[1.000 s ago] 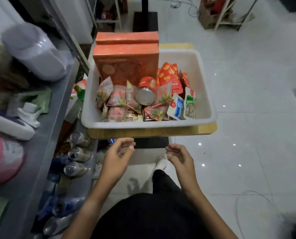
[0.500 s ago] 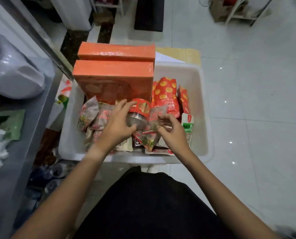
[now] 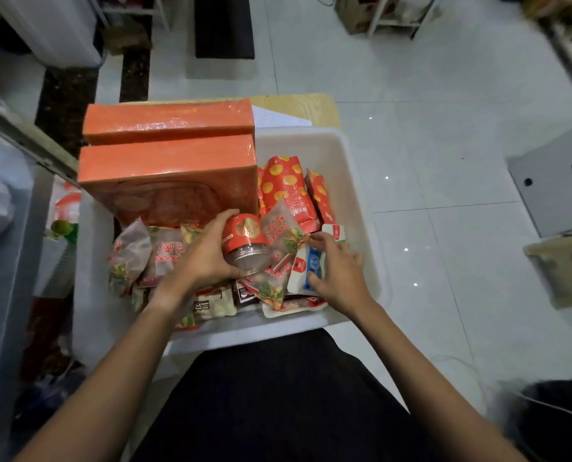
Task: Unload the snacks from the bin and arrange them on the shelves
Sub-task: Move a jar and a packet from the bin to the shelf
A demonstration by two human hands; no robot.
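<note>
Since the earlier frame both hands had settled deeper among the snacks, the left one closing further round the jar. The left hand (image 3: 200, 258) gripped the small jar (image 3: 244, 243) with the red label, fingers and thumb curled round its side, the jar tilted with its clear base toward the camera. The right hand (image 3: 336, 273) pinched a white-and-blue sachet (image 3: 306, 271) at its edge, fingers bent over it.

Both lay inside the white bin (image 3: 354, 195), on a heap of clear snack packets (image 3: 131, 255) with red print. Red bags with yellow dots (image 3: 286, 185) stood behind the jar against the far wall. Two orange boxes (image 3: 168, 155) filled the bin's rear left corner, upright and touching, crowding the left hand from behind. The bin sat on a yellow board (image 3: 318, 108) above the white tiled floor (image 3: 427, 95); a metal shelf (image 3: 4, 295) ran along the left.
</note>
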